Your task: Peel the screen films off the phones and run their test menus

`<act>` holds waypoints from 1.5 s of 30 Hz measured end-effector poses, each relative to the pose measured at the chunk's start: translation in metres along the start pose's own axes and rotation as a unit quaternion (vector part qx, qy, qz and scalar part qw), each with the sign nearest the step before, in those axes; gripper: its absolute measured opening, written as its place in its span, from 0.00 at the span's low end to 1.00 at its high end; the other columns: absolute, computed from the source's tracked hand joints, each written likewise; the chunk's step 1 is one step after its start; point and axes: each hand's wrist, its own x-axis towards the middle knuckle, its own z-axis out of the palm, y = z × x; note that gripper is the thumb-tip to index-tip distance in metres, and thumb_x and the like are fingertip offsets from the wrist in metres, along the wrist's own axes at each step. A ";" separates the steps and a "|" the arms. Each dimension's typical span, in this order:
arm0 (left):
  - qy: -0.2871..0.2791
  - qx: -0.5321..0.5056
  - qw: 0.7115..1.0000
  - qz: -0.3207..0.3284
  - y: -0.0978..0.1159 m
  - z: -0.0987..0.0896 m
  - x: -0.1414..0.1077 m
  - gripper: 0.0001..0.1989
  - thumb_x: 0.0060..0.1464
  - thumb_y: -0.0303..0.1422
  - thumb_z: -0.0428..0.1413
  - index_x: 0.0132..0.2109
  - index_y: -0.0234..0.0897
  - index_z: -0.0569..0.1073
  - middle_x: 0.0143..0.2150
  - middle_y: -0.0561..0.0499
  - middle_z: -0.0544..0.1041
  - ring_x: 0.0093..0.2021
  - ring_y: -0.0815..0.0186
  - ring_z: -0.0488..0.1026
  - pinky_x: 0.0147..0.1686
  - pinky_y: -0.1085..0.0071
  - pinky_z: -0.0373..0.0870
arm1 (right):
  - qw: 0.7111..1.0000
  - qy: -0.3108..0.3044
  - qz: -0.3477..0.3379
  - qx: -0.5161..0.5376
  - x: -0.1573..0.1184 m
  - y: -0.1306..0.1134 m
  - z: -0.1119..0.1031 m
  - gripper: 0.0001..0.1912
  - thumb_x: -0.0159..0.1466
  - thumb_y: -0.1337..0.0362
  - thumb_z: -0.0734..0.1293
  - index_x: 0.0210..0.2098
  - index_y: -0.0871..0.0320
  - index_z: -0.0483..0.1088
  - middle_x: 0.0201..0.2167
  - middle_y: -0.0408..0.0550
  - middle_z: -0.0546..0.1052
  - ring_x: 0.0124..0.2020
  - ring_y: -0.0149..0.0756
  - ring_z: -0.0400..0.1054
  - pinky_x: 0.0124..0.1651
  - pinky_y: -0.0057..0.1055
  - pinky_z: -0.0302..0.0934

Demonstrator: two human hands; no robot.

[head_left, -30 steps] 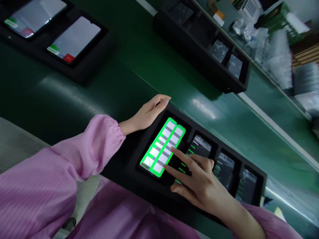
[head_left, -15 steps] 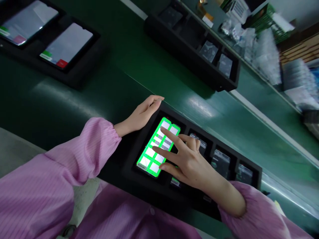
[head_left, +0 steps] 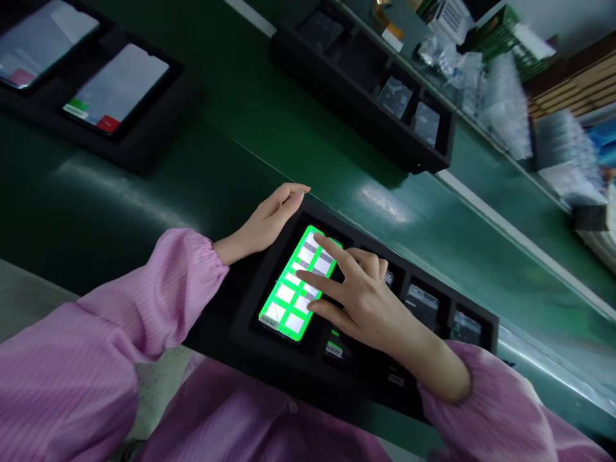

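A smartphone (head_left: 287, 293) lies face up in the left slot of a black tray (head_left: 250, 308), its screen lit with a green grid over white and grey blocks. My right hand (head_left: 360, 295) is over the phone, several fingers stretched apart, with fingertips at the screen; whether each one touches is hard to tell. Its palm and wrist hide part of the neighbouring slots. My left hand (head_left: 267, 221) rests at the tray's upper left corner, fingers extended along the edge and holding nothing. More phones, such as a dark one (head_left: 422, 305), sit in the tray's other slots.
On the green bench (head_left: 206, 160), another black tray (head_left: 158, 122) at upper left holds phones with pale screens (head_left: 120, 86). A further black tray (head_left: 346, 96) with phones stands behind. Plastic-wrapped stacks (head_left: 505, 106) and a green crate (head_left: 505, 45) are at upper right.
The whole view has shifted slightly. My right index finger has moved up the phone's screen toward its top, and grey bands now show in more of the grid. My left hand stays at the tray's corner.
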 end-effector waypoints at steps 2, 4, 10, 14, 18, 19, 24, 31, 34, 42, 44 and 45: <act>0.002 0.001 1.000 -0.002 0.000 0.000 0.000 0.23 0.73 0.51 0.43 0.60 0.43 0.72 0.56 0.48 0.77 0.57 0.60 0.73 0.62 0.61 0.68 | 1.000 -0.008 -0.001 0.006 0.002 0.002 0.001 0.22 0.76 0.48 0.60 0.57 0.49 0.79 0.72 0.62 0.62 0.56 0.57 0.62 0.48 0.49 0.60; 0.005 0.002 1.000 0.000 0.000 0.000 0.000 0.23 0.73 0.51 0.44 0.60 0.43 0.72 0.56 0.48 0.77 0.59 0.59 0.72 0.62 0.61 0.68 | 1.000 -0.013 -0.008 0.012 -0.005 0.007 -0.001 0.21 0.76 0.49 0.60 0.57 0.48 0.79 0.72 0.61 0.62 0.56 0.56 0.62 0.49 0.49 0.59; 0.005 0.013 1.000 0.001 -0.002 0.001 0.000 0.23 0.73 0.51 0.44 0.60 0.43 0.73 0.51 0.49 0.77 0.57 0.60 0.72 0.60 0.61 0.69 | 1.000 -0.009 -0.026 0.013 -0.034 0.019 -0.009 0.20 0.77 0.52 0.60 0.57 0.50 0.79 0.71 0.61 0.62 0.56 0.54 0.60 0.52 0.48 0.58; 0.010 0.008 1.000 0.004 -0.001 0.001 0.000 0.22 0.74 0.49 0.45 0.59 0.42 0.73 0.52 0.49 0.77 0.57 0.60 0.72 0.60 0.63 0.69 | 0.999 -0.006 -0.042 0.003 -0.026 0.008 -0.008 0.21 0.77 0.50 0.59 0.55 0.51 0.79 0.70 0.62 0.64 0.55 0.53 0.61 0.50 0.46 0.57; 0.010 -0.004 1.000 0.005 0.000 0.001 0.000 0.21 0.74 0.47 0.45 0.60 0.42 0.73 0.53 0.49 0.77 0.56 0.62 0.73 0.60 0.63 0.69 | 0.998 -0.007 -0.065 -0.006 -0.018 -0.002 -0.009 0.22 0.78 0.49 0.57 0.54 0.50 0.79 0.67 0.60 0.70 0.53 0.50 0.62 0.48 0.44 0.55; 0.013 -0.003 1.000 0.003 -0.001 0.001 0.000 0.21 0.74 0.48 0.45 0.59 0.42 0.74 0.53 0.49 0.77 0.57 0.61 0.73 0.60 0.63 0.69 | 0.998 -0.008 -0.066 -0.007 -0.018 -0.002 -0.009 0.23 0.78 0.49 0.57 0.54 0.50 0.79 0.66 0.60 0.71 0.53 0.50 0.63 0.48 0.44 0.55; 0.011 0.000 1.000 0.005 -0.001 0.002 0.000 0.21 0.73 0.48 0.45 0.59 0.42 0.74 0.54 0.49 0.77 0.59 0.60 0.72 0.62 0.61 0.68 | 0.999 -0.002 -0.043 -0.018 -0.016 0.003 -0.006 0.23 0.78 0.49 0.56 0.55 0.48 0.79 0.68 0.60 0.69 0.54 0.51 0.62 0.48 0.45 0.54; 0.015 -0.005 1.000 -0.014 0.001 0.000 -0.001 0.23 0.73 0.50 0.45 0.60 0.43 0.73 0.52 0.49 0.78 0.50 0.62 0.75 0.59 0.60 0.70 | 0.999 0.015 -0.001 -0.030 0.004 0.010 0.002 0.23 0.78 0.48 0.57 0.58 0.47 0.78 0.72 0.60 0.64 0.54 0.55 0.62 0.45 0.45 0.55; 0.011 -0.006 1.000 -0.016 -0.001 0.000 -0.001 0.24 0.72 0.52 0.46 0.61 0.44 0.74 0.51 0.49 0.78 0.47 0.62 0.75 0.55 0.60 0.72 | 1.000 0.005 -0.001 -0.013 -0.011 0.015 -0.002 0.22 0.78 0.50 0.58 0.59 0.48 0.78 0.72 0.60 0.64 0.55 0.55 0.62 0.48 0.47 0.57; 0.013 -0.014 1.000 -0.024 -0.002 0.000 -0.001 0.23 0.73 0.51 0.45 0.61 0.45 0.74 0.50 0.49 0.77 0.45 0.62 0.74 0.50 0.61 0.71 | 0.999 0.016 0.030 -0.033 -0.029 0.031 -0.006 0.20 0.77 0.52 0.60 0.56 0.48 0.81 0.72 0.62 0.63 0.54 0.56 0.63 0.45 0.45 0.55; 0.014 -0.016 1.000 -0.022 -0.002 0.000 -0.001 0.23 0.73 0.51 0.45 0.61 0.44 0.74 0.50 0.49 0.77 0.45 0.62 0.74 0.52 0.61 0.71 | 0.999 0.021 0.035 -0.034 -0.018 0.033 -0.005 0.20 0.77 0.51 0.60 0.56 0.47 0.80 0.73 0.61 0.61 0.55 0.57 0.63 0.45 0.45 0.55; 0.013 -0.016 1.000 -0.020 -0.001 0.000 -0.001 0.23 0.73 0.50 0.45 0.60 0.44 0.74 0.50 0.49 0.77 0.46 0.62 0.74 0.53 0.61 0.71 | 0.999 0.022 0.036 -0.034 -0.012 0.033 -0.004 0.20 0.77 0.51 0.60 0.57 0.47 0.80 0.74 0.60 0.61 0.55 0.57 0.63 0.45 0.46 0.55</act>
